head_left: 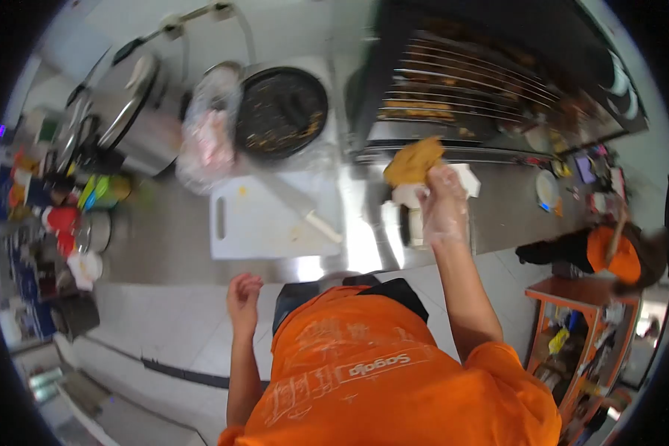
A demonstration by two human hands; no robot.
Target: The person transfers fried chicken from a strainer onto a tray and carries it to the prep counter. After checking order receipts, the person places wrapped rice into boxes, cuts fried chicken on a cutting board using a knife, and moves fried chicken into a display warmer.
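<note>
My right hand (444,208), in a clear plastic glove, grips a flat golden-brown fried cutlet (415,161) by its near edge. The cutlet is raised over the counter, in front of the warming cabinet. White paper (465,180) shows on both sides of that hand; whether I touch it cannot be told. My left hand (244,297) hangs off the counter's front edge, fingers loosely bent, holding nothing. Nearest to it lies a white cutting board (256,227) bearing a knife with a pale handle (322,226).
The warming cabinet (453,126) has wire racks of fried food. Behind the board are a round black pan (281,111) with crumbs and a plastic bag (209,137) with pinkish contents. A steel pot (137,111) stands left. Another person (613,253) is far right, by an orange shelf (580,297).
</note>
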